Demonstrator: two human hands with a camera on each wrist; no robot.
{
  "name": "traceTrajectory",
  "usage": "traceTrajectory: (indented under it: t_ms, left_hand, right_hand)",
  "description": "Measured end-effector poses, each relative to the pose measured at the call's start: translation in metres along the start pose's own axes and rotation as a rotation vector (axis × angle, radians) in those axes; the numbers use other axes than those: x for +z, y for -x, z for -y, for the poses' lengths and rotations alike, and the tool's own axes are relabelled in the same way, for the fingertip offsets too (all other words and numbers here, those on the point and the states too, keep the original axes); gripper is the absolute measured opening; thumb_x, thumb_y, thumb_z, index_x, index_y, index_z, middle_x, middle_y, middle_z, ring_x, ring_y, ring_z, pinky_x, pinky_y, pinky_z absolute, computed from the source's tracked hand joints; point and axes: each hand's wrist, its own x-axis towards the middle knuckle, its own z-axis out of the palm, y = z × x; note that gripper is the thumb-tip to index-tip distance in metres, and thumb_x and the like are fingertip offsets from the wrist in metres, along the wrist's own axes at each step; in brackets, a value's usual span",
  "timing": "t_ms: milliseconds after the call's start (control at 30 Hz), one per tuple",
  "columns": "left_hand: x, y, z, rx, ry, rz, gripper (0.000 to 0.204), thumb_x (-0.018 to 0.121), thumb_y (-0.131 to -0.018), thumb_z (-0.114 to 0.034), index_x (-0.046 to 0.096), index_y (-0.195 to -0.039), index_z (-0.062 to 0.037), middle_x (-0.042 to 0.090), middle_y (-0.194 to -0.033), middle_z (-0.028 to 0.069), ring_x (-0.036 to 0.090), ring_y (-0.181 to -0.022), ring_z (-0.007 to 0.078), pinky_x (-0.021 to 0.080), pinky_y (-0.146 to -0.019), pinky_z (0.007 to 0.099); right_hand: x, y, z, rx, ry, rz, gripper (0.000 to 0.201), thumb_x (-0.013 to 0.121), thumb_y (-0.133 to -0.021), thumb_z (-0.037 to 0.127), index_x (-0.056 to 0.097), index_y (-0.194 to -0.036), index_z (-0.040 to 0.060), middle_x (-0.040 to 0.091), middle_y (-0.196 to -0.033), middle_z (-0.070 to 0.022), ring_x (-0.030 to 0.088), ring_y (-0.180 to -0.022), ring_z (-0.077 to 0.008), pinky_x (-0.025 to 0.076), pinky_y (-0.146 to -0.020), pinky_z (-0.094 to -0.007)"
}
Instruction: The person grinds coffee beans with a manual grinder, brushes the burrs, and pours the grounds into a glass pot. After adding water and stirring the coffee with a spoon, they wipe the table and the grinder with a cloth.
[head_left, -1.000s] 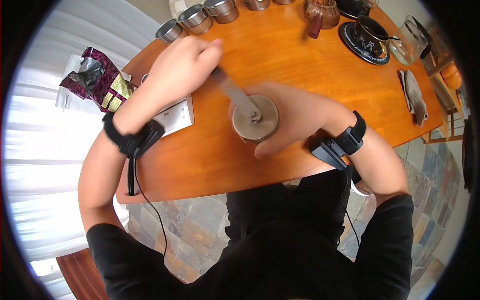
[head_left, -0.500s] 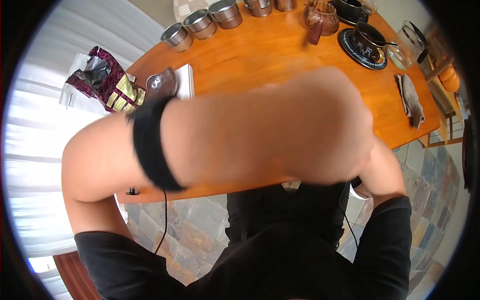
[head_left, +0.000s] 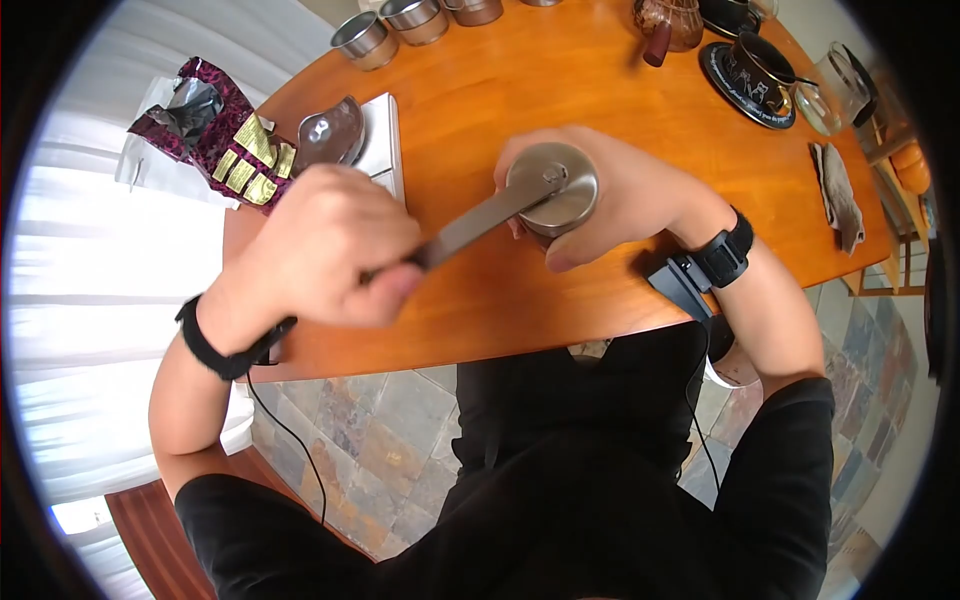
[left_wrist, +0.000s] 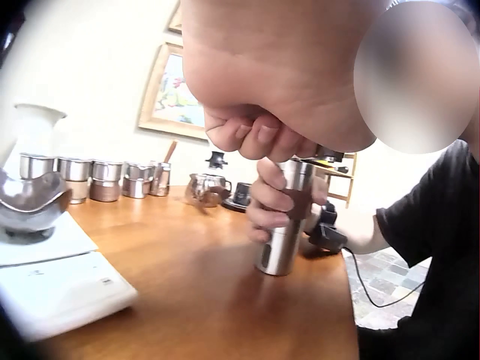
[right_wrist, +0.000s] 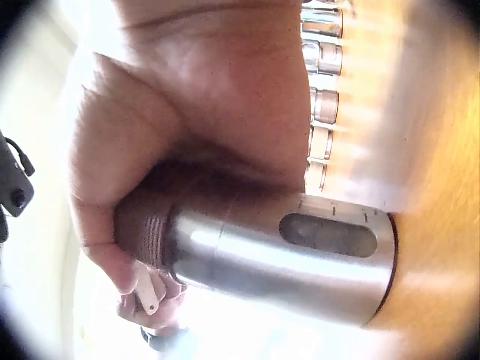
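Reading first for writing: can make out pale yellow labels (head_left: 250, 165) on the dark patterned bag (head_left: 205, 105), well to the left of the metal grinder (head_left: 565, 205), with print too small to read. Likewise cannot read the pale lettering round the rim of the black saucer (head_left: 718, 92), beneath the black cup (head_left: 762, 62), far and to the right of the grinder. On the grinder itself, can see short dark marks beside the oval window (right_wrist: 328, 235), but no brand.

As for the hands, gripping the outer end of the crank (head_left: 480, 225) with the left hand (head_left: 335, 250), fingers curled in tightly and knuckles up, just left of and nearer the body than the grinder's top. Wrapped round the grinder's body with the right hand (head_left: 620, 195), fingers on the far side, thumb on the near side, forearm coming in from the right. Held nearly upright over the wooden counter (head_left: 500, 80), with the crank bridging the gap between both hands; cannot tell whether touching the counter at the base.

Left of the grinder, see the white scale (head_left: 385, 130) with the dark translucent dish (head_left: 333, 132) on or beside it. Beyond the grinder, find metal cups (head_left: 365, 42) in a row; to its right, a crumpled cloth (head_left: 838, 198).
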Motion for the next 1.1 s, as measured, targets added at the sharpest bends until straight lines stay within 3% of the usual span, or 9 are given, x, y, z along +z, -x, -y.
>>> traceTrajectory:
  t_ms: [67,300,367,467,600,667,833,900,1100]
  left_hand:
    - [-0.001,-0.002,0.023,-0.026,-0.003,-0.031,0.027,0.06,-0.08,-0.025,0.053,-0.061,-0.0073,0.047,-0.055,0.0114,0.051,-0.054,0.0331,0.041,-0.052,0.0428]
    - [0.0,-0.09,0.057,-0.433,-0.061,-0.103,0.056,0.036,-0.1,-0.04,0.058,-0.071,0.0019,0.057,-0.069,0.0229,0.056,-0.072,0.0416,0.046,-0.069,0.0468]
    - [-0.001,-0.126,0.057,-0.393,-0.005,-0.024,0.052,0.039,-0.101,-0.037,0.049,-0.072,0.0053,0.048,-0.062,0.0201,0.044,-0.059,0.0351,0.042,-0.062,0.0414]
    - [-0.008,-0.166,0.035,-0.278,0.056,0.081,0.046,0.044,-0.1,-0.032,0.054,-0.072,0.0033,0.051,-0.061,0.0172,0.049,-0.058,0.0316,0.044,-0.059,0.0386]
    - [0.003,-0.18,0.005,0.318,-0.083,-0.056,0.047,0.051,-0.097,-0.04,0.065,-0.076,-0.0009,0.063,-0.071,0.0172,0.061,-0.067,0.0332,0.05,-0.067,0.0404]
    - [-0.019,-0.175,-0.052,0.346,-0.279,0.337,0.038,0.054,-0.093,-0.03,0.058,-0.069,-0.0008,0.054,-0.06,0.0127,0.055,-0.057,0.0282,0.044,-0.055,0.0349]
    - [0.031,-0.105,-0.088,0.233,-0.071,-0.247,0.026,0.066,-0.082,-0.033,0.06,-0.075,-0.0088,0.055,-0.063,0.0041,0.058,-0.061,0.0237,0.043,-0.054,0.0324]
    - [0.005,-0.075,-0.086,0.169,0.002,0.106,0.021,0.067,-0.082,-0.029,0.059,-0.076,-0.0109,0.051,-0.064,0.0028,0.057,-0.063,0.0224,0.043,-0.053,0.0328]
    - [-0.009,-0.009,-0.031,-0.161,0.098,0.086,0.021,0.069,-0.066,-0.014,0.051,-0.062,-0.0056,0.045,-0.057,0.0119,0.051,-0.056,0.0332,0.04,-0.051,0.0414]
  right_hand:
    - [0.0,0.001,-0.002,-0.117,0.078,-0.02,0.033,0.075,-0.064,0.002,0.056,-0.091,0.0037,0.058,-0.071,-0.0011,0.056,-0.055,-0.0099,0.043,-0.048,-0.0242]
    - [0.004,0.0,-0.003,-0.086,0.053,0.016,0.03,0.075,-0.066,0.003,0.055,-0.089,0.0045,0.058,-0.067,-0.0012,0.055,-0.054,-0.0093,0.043,-0.049,-0.0241]
    - [0.002,0.0,-0.001,0.014,0.013,0.067,0.039,0.078,-0.06,0.003,0.059,-0.094,0.0064,0.063,-0.085,0.0001,0.06,-0.078,-0.0123,0.049,-0.071,-0.0264]
    - [0.001,0.003,-0.002,-0.033,0.019,0.033,0.038,0.079,-0.061,0.004,0.06,-0.093,0.0069,0.063,-0.085,0.0006,0.06,-0.078,-0.0121,0.049,-0.072,-0.0266]
    - [0.004,0.004,0.002,-0.072,0.095,0.003,0.037,0.078,-0.062,0.004,0.06,-0.094,0.0073,0.063,-0.086,0.0002,0.06,-0.08,-0.0119,0.049,-0.073,-0.0263]
    - [0.002,0.002,-0.002,-0.128,0.114,-0.015,0.037,0.078,-0.062,0.005,0.06,-0.094,0.0065,0.062,-0.082,-0.0005,0.059,-0.073,-0.0123,0.049,-0.067,-0.0268]
    - [-0.009,-0.001,-0.018,-0.261,0.155,-0.064,0.035,0.077,-0.065,0.007,0.058,-0.094,0.0046,0.06,-0.073,-0.0024,0.057,-0.056,-0.0136,0.048,-0.052,-0.0279]
    - [-0.008,0.0,-0.018,-0.289,0.157,-0.072,0.035,0.077,-0.065,0.007,0.057,-0.094,0.0043,0.059,-0.071,-0.0027,0.057,-0.053,-0.0138,0.048,-0.049,-0.0282]
    - [-0.004,0.006,0.005,0.058,-0.075,-0.004,0.044,0.078,-0.056,-0.001,0.059,-0.095,0.0046,0.063,-0.087,-0.0034,0.061,-0.073,-0.0128,0.051,-0.065,-0.0272]
